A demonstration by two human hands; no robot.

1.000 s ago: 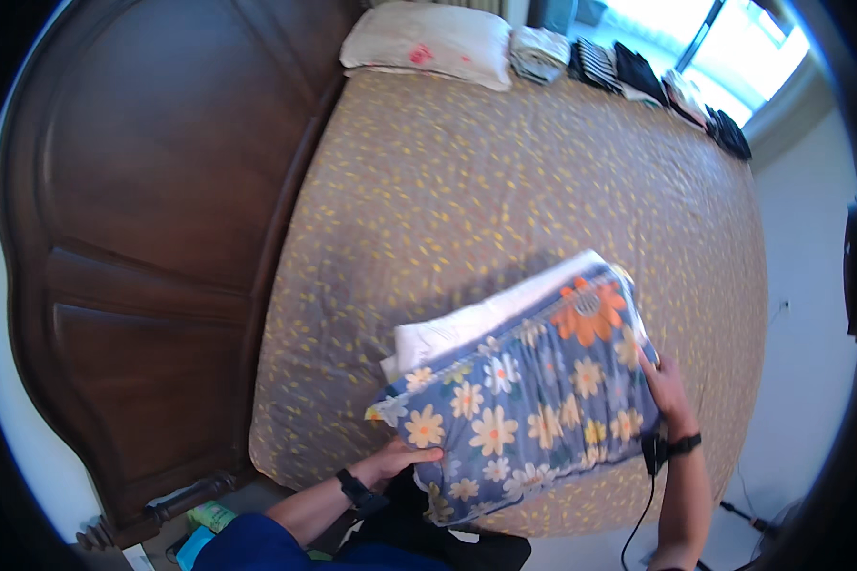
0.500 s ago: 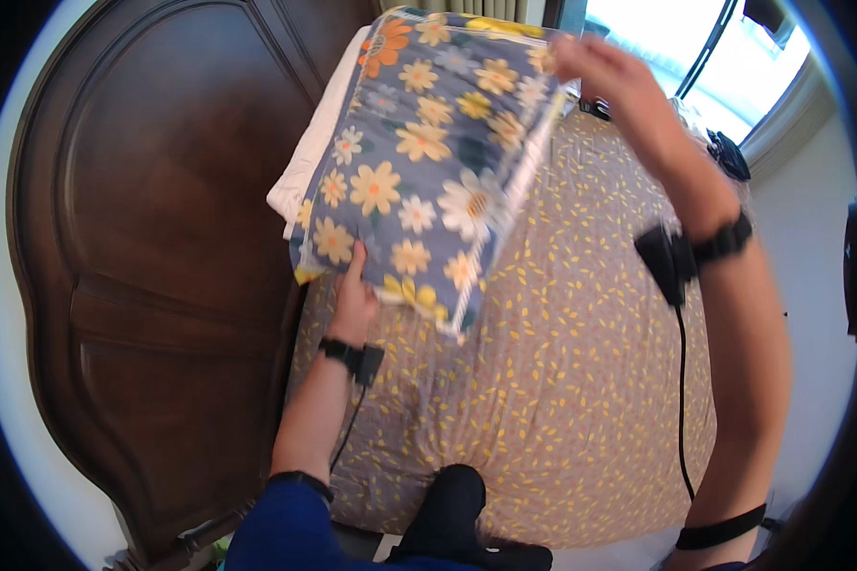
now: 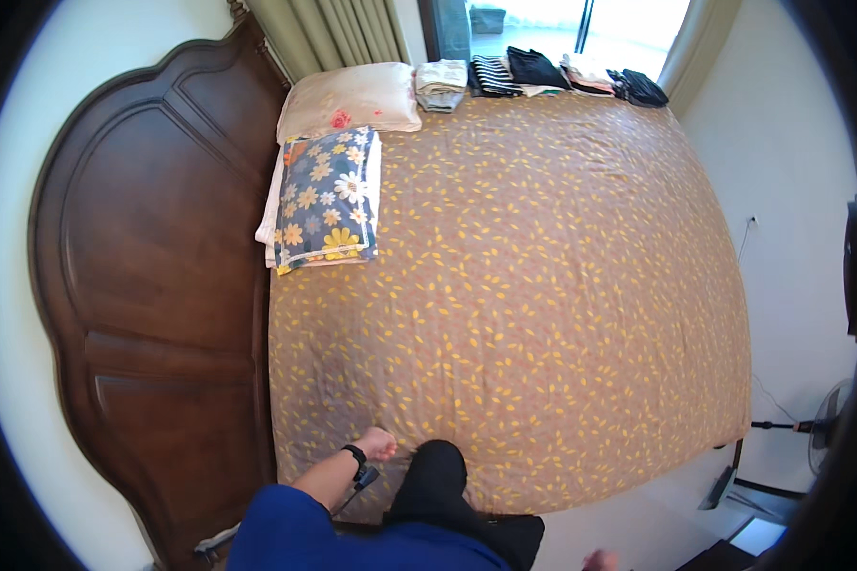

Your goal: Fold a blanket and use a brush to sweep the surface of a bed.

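Observation:
My left hand (image 3: 378, 443) is curled into a fist by the bed's near edge, beside my knee, with nothing visible in it. It rests on or just above the brown bedsheet (image 3: 543, 285) with its yellow leaf pattern. Of my right hand (image 3: 600, 561) only a blurred part shows at the lower edge, past the bed; its fingers are hard to make out. The blue-grey daisy-print pillow (image 3: 322, 200) lies far from both hands on a white pillow (image 3: 374, 162), against the headboard.
The dark wooden headboard (image 3: 162, 238) runs along the left. Behind the daisy pillow lies a pale pillow (image 3: 348, 100) with pink flowers. Folded clothes (image 3: 533, 71) line the bed's far edge by the window. A standing fan (image 3: 824, 428) is at the right.
The daisy-print pillow, held up in both hands before, now lies on the bed by the headboard, let go. Both hands have drawn back toward me, and the view takes in more of the bed.

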